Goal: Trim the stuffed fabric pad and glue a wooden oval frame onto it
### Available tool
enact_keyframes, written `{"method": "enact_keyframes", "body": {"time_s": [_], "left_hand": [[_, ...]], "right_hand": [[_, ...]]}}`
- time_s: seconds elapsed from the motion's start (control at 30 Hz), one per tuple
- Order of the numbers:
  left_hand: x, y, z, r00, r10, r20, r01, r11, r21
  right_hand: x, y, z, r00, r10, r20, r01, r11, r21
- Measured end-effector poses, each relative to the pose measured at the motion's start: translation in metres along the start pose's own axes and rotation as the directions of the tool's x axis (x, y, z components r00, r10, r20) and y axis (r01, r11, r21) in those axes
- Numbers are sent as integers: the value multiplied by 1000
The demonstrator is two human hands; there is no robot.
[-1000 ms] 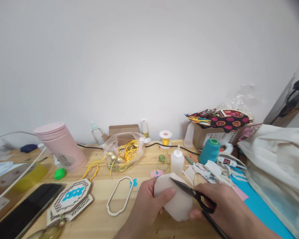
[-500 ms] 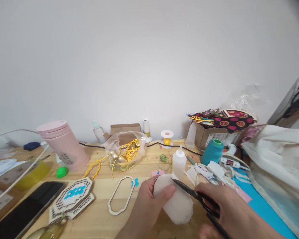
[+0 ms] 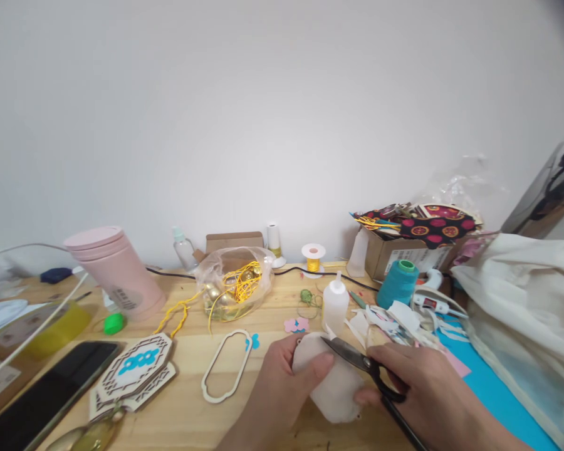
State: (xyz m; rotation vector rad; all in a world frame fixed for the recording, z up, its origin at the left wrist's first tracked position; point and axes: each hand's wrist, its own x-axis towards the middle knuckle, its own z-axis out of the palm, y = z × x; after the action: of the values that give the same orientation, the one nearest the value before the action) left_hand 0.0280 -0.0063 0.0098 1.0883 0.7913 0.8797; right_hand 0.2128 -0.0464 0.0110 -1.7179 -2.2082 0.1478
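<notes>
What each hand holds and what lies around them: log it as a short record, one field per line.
Left hand: grips the white panel, thumb on top
Right hand: holds the black scissors, blades at the panel's far edge
Beyond the panel: upright squeeze bottle
Left of the hands: pale oval frame, dark phone, pink tumbler
Right side: teal thread cone, paper scraps, blue sheet

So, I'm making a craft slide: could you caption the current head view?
Left hand holding a white panel, right hand holding black scissors near its upper edge.
</notes>
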Motion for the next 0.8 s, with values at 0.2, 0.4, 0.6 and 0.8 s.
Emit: {"method": "enact_keyframes", "body": {"time_s": [0.2, 0.4, 0.6, 0.8], "left_hand": [[1, 0, -1, 1000, 3, 31, -3, 1000, -2], [1, -1, -3, 1000, 4, 21, -5, 999, 46], [0, 5, -2, 1000, -11, 26, 10, 1000, 22], [0, 6, -2, 1000, -23, -5, 23, 999, 26]], "right_hand": [[-1, 1, 1, 1000, 17, 11, -17, 1000, 24], [1, 4, 0, 996, 45, 78, -53, 993, 101], [0, 14, 4, 974, -75, 216, -37, 880, 473], [1, 20, 6, 937, -156, 313, -99, 739, 666]]}}
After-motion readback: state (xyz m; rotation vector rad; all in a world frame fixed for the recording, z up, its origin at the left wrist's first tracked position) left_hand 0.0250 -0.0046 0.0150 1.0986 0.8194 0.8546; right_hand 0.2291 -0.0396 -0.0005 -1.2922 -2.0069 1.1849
